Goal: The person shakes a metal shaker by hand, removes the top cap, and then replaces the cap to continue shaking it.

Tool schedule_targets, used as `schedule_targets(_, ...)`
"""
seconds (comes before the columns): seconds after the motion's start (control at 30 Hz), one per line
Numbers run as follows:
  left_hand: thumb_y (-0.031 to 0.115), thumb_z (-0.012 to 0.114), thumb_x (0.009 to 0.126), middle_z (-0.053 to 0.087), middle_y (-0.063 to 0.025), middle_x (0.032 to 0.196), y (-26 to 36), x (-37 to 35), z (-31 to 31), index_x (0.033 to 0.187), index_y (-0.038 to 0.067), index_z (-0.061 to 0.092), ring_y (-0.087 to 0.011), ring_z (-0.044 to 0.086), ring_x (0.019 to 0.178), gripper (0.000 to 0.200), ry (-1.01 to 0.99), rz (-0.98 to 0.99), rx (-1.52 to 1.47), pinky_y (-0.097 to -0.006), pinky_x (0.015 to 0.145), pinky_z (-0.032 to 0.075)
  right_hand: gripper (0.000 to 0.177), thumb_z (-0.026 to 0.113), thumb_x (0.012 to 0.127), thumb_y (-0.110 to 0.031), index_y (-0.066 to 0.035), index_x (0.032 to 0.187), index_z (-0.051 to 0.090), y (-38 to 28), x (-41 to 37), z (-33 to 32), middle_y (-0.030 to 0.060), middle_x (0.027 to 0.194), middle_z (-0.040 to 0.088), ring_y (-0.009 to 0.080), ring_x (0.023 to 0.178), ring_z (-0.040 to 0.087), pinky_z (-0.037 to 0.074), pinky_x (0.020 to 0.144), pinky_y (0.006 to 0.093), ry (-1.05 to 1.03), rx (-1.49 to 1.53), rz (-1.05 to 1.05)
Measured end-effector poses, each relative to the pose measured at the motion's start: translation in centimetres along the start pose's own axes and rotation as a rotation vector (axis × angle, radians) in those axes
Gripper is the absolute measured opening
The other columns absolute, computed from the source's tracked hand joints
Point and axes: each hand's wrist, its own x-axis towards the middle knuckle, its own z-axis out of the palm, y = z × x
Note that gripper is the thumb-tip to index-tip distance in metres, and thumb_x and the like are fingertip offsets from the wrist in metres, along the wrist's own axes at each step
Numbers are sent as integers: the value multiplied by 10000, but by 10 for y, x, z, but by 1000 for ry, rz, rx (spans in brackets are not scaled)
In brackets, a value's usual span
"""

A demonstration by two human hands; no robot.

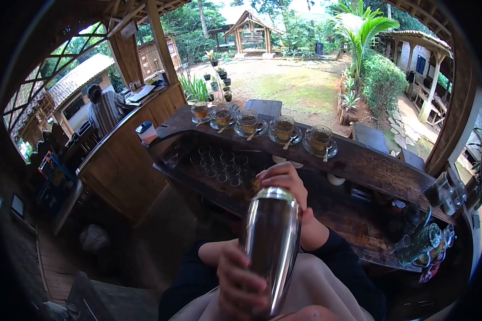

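Note:
A shiny metal cocktail shaker (270, 241) is tilted in front of my chest, its top pointing away from me. My left hand (238, 278) is wrapped round the lower body from the left side, slightly blurred. My right hand (281, 176) grips the far, upper end, with its fingers bent over the top; the cap beneath them is hidden. A small yellow patch shows beside the right fingers, too little to name. Beyond the shaker, several glass cups (281, 128) of amber drink stand in a row on saucers, with spoons.
Several small empty glasses (219, 163) stand on the lower shelf of the dark wooden counter (380, 166). Glass jugs and bottles (423, 243) crowd its right end. A lidded plastic container (145, 131) sits at the left corner. Another person (104, 109) stands behind the wooden side counter (128, 171).

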Motion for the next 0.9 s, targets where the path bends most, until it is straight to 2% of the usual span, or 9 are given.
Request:
schedule_targets(0.07,159,652,795,556,-82,1139,-18,-6,-4,1135,188,452,-236,553,1020,395,-235,-258,49,-384,839,395,780,257,858,-655,34,1047,571,28,-23,-18,160,984,568,248,904,556,446,810,341,15,-22,215)
schedule_targets(0.1,153,683,770,541,-113,1160,-31,-17,-7,1145,148,450,-238,546,1032,442,-345,-433,129,-393,847,403,709,261,900,-586,32,1132,519,51,-53,-17,142,1025,580,229,971,554,438,861,327,189,565,505)
schedule_targets(0.17,256,826,626,450,-161,1221,-52,-53,11,1295,112,308,-258,496,1073,858,-180,-1044,193,-453,937,358,717,299,889,-601,29,1183,473,55,-71,-28,126,1089,562,222,1033,541,416,906,320,436,629,993)
schedule_targets(0.3,271,850,573,454,-159,1233,-20,0,1,1257,93,341,-293,519,1054,871,-273,-647,220,-399,877,411,830,355,802,-722,14,1164,486,2,-47,-20,141,1114,520,238,1027,531,416,884,331,136,339,762)
schedule_targets(0.43,198,693,777,595,6,1094,12,10,11,1154,245,427,-218,600,962,464,17,-132,-134,-382,886,385,943,272,744,-812,19,1106,528,-26,-20,-13,186,959,502,268,910,520,421,799,357,46,-41,-33)
schedule_targets(0.53,195,665,801,619,14,1050,-16,-3,19,1083,226,475,-213,605,970,341,-47,-262,-127,-402,885,393,884,261,791,-759,19,1115,528,9,-49,-32,184,1020,521,261,937,535,422,832,353,148,-36,185)
schedule_targets(0.63,231,816,612,460,-194,1235,-57,-54,23,1280,14,301,-289,517,1076,871,-214,-885,123,-427,932,399,627,266,923,-546,-16,1177,484,32,-80,-35,126,1152,532,240,1057,533,404,947,371,555,533,907)
schedule_targets(0.7,214,813,616,456,-199,1234,-53,-48,29,1287,9,294,-300,503,1095,873,63,-1244,63,-410,969,377,636,277,916,-555,-14,1181,481,29,-77,-37,117,1140,538,239,1035,540,413,923,357,497,354,948)
schedule_targets(0.9,203,744,723,572,-39,1115,1,0,16,1067,236,495,-213,579,999,426,231,47,-329,-362,825,405,796,319,826,-697,16,1106,535,-36,-10,-18,163,1006,537,262,877,561,438,829,343,-23,-151,-16)
